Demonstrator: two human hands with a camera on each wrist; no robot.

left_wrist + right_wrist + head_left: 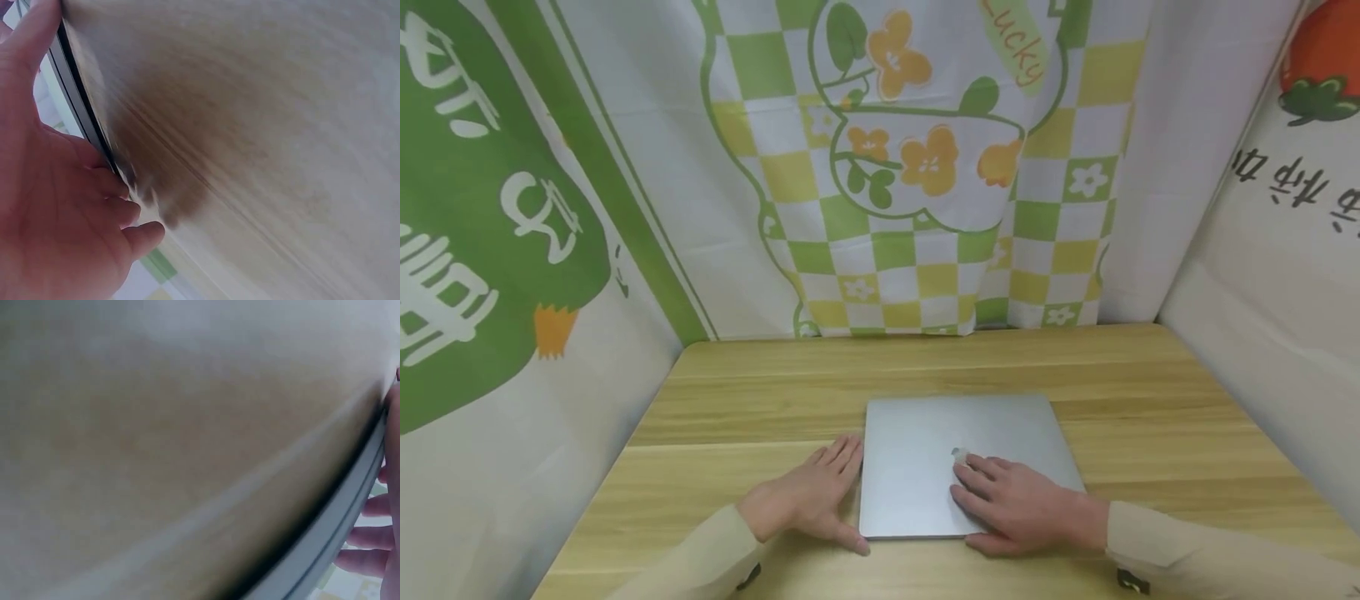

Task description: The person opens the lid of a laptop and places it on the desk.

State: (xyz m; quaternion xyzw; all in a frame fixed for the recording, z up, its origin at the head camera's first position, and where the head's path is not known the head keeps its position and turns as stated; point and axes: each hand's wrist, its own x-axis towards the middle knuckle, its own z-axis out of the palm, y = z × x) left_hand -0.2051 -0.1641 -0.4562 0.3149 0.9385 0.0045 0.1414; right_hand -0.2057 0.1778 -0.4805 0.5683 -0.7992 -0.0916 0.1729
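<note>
A closed silver laptop [910, 475] with a small logo on its lid lies flat on the wooden table. Against its left edge rests my left hand [816, 496], fingers stretched out on the tabletop and thumb near the front left corner. My right hand [1026, 508] lies on the right part of the lid, with its thumb at the front edge. In the left wrist view, the left hand [56, 206] is beside the laptop's thin dark edge [78, 94]. The right wrist view shows the laptop's edge [325, 534] and the right hand's fingers [369, 540] above it.
The wooden table [760, 400] has light and darker grain bands. A checked, flower-printed curtain [917, 267] hangs at its back edge. Printed cloth walls stand on the left [640, 367] and the right [1262, 317].
</note>
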